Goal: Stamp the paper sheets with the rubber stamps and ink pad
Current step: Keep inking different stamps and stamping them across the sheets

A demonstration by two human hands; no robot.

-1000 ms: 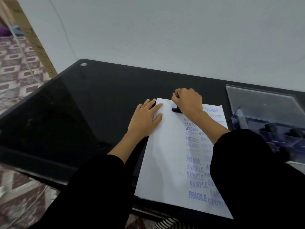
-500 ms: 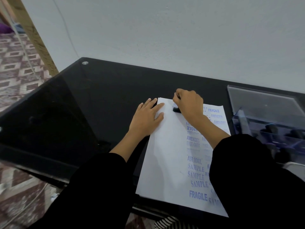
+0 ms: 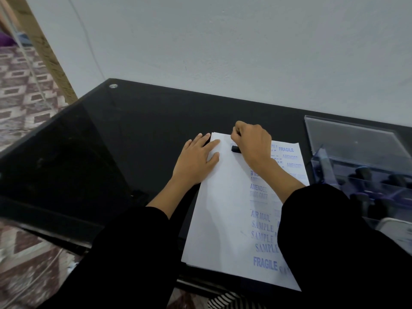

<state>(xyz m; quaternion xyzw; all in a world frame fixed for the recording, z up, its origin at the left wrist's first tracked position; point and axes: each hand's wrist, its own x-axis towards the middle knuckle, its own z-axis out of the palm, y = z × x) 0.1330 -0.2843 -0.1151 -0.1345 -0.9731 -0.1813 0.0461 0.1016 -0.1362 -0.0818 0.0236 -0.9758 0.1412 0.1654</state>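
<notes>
While the left grip lies flat, fingers spread, on the paper sheets, the right grip curls round a black rubber stamp set near their far edge. The sheets lie on the black bench.

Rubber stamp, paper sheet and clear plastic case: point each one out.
rubber stamp point(image 3: 235, 149): head view, its black base.
paper sheet point(image 3: 223, 210): head view, blank left part.
clear plastic case point(image 3: 352, 139): head view, raised lid.

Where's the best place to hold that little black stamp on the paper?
Its top, from above, as the right hand grips it: the small black rubber stamp sits base-down on the white paper sheet, leaving only its upper part free.
</notes>
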